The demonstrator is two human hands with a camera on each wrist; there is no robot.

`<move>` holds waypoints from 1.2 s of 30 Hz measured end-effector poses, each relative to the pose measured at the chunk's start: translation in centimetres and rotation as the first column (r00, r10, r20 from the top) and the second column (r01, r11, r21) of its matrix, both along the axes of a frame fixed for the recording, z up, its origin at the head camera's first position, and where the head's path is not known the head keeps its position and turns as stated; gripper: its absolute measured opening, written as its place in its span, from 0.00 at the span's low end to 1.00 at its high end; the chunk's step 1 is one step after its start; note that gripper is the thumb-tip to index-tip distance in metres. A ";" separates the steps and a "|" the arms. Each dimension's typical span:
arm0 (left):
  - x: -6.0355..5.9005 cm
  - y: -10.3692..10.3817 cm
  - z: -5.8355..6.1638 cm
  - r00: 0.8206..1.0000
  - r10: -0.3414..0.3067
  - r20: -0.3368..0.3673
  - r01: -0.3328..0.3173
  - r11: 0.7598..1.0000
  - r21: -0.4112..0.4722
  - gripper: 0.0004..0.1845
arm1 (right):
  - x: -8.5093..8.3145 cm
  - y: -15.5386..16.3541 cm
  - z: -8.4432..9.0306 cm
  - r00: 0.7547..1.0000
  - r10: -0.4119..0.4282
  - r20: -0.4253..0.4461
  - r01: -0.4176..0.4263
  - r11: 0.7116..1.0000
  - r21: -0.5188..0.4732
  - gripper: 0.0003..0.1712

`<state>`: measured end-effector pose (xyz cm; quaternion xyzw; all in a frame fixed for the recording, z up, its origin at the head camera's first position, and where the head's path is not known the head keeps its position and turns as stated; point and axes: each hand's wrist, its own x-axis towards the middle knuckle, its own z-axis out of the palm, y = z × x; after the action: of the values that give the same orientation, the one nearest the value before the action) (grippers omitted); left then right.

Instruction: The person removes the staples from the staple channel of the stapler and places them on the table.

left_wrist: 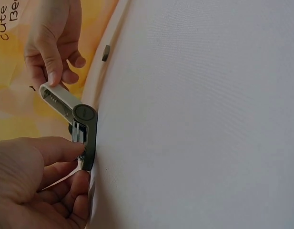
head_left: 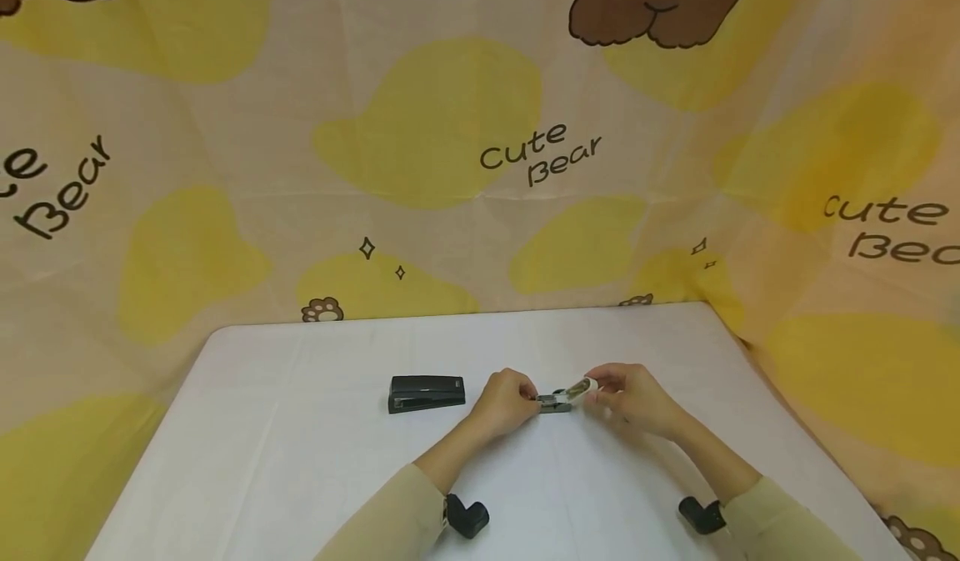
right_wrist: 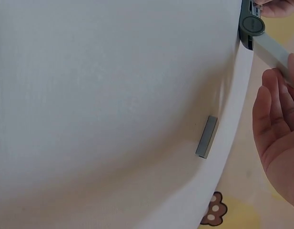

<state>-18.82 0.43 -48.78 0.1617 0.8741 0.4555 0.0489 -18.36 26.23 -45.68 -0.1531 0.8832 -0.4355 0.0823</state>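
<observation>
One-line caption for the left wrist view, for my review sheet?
Left hand holds the dark base of a small stapler on the white table; right hand lifts its white hinged top.

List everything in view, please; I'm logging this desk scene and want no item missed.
Small stapler: one, grey base with white lid swung open, table middle, between the hands.
Black stapler: one, closed, lying left of the left hand.
Staple strip: one, grey, loose on the table.
Table: one, white.
Backdrop cloth: one, peach and yellow, printed "Cute Bear".
Left hand: pinches the base.
Right hand: holds the lid up.
</observation>
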 end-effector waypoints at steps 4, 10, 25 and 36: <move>-0.6 0.5 0.0 0.999 0.032 0.024 -0.032 0.999 0.000 0.02 | -0.4 0.2 0.1 0.999 -0.036 0.012 0.036 0.999 0.022 0.17; -1.4 1.1 0.3 0.998 0.055 0.042 -0.056 0.998 0.009 0.03 | -0.9 0.5 0.1 0.997 -0.073 0.013 0.072 0.997 0.023 0.19; -2.6 1.4 0.1 0.997 0.072 0.025 -0.071 0.997 -0.013 0.03 | -2.1 0.3 -0.2 0.994 -0.110 0.008 0.110 0.994 -0.004 0.20; -2.5 1.6 0.4 0.998 0.063 0.020 -0.063 0.998 -0.009 0.03 | -2.3 1.0 -0.6 0.993 -0.111 0.036 0.110 0.993 0.032 0.21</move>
<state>-21.32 1.99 -48.40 0.1294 0.8800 0.4549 0.0439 -20.62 27.27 -46.29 -0.0945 0.8952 -0.4287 0.0769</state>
